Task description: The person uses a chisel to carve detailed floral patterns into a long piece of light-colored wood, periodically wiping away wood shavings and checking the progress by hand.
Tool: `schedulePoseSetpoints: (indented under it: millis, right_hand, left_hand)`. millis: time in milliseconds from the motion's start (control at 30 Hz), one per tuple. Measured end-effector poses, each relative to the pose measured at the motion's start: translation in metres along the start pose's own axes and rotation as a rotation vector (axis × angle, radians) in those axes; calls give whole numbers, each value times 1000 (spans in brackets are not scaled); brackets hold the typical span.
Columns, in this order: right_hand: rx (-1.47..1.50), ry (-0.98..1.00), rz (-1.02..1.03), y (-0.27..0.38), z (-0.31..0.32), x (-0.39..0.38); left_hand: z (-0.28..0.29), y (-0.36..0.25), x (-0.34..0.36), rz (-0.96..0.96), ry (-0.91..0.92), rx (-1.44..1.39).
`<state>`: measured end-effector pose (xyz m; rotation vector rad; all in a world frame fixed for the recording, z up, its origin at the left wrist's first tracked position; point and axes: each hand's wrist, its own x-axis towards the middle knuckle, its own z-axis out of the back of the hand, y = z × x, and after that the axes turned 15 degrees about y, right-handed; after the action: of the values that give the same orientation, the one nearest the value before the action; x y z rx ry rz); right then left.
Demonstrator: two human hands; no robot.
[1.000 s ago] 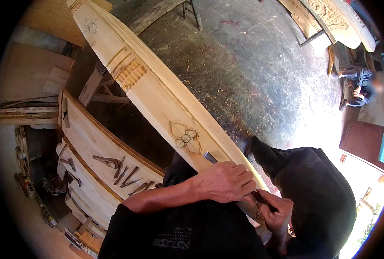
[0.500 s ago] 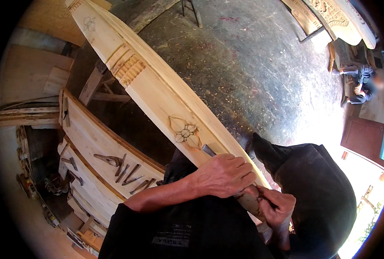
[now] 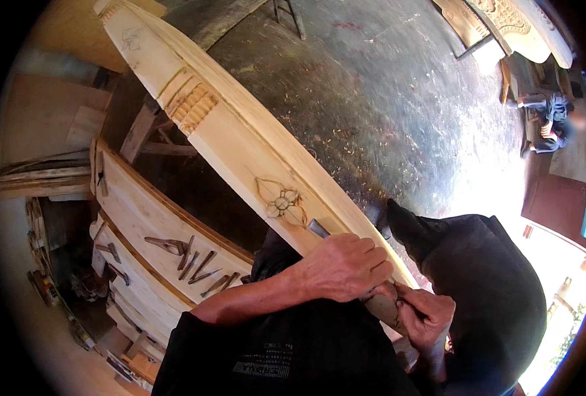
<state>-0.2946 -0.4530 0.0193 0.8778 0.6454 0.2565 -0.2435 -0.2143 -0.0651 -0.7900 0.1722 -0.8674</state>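
A long pale wooden beam (image 3: 240, 152) runs diagonally across the view, with a ridged carved band (image 3: 190, 105) and a partly cut, pencilled flower (image 3: 281, 201). My left hand (image 3: 345, 267) is closed on a metal-bladed tool (image 3: 318, 229), whose blade end lies on the beam just below the flower. My right hand (image 3: 425, 313) is closed beside the left one at the near part of the beam, fingers pinched on something I cannot make out. The near part of the tool is mostly hidden by my hands.
Several carving tools (image 3: 200, 264) lie on curved boards (image 3: 148, 191) at left. A wooden trestle (image 3: 144, 129) stands under the beam. Carved panels (image 3: 514, 30) are at top right. Another person (image 3: 547, 122) sits at right. Shavings dot the floor (image 3: 352, 119).
Both my hands have shifted a little up and to the right in the view, my right hand more so. The blade end sits slightly higher, closer to the flower.
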Motion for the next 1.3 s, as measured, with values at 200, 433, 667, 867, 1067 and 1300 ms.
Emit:
schedulePoseSetpoints:
  millis: [200, 433, 667, 867, 1067, 1300]
  right_hand:
    - [40, -5, -19, 2, -1, 3]
    - [18, -34, 44, -11, -4, 4]
    - [-1, 19, -13, -1, -3, 10]
    - [15, 21, -55, 3, -6, 13]
    - [18, -49, -7, -12, -14, 6]
    - [64, -58, 7, -15, -19, 5]
  left_hand:
    - [2, -1, 1, 36, 25, 15]
    - [-1, 0, 1, 49, 29, 28]
    - [-3, -1, 1, 54, -5, 24]
    - [-8, -2, -1, 82, 6, 42]
    - [-11, -2, 1, 77, -8, 26]
    - [-9, -4, 1, 91, 23, 28]
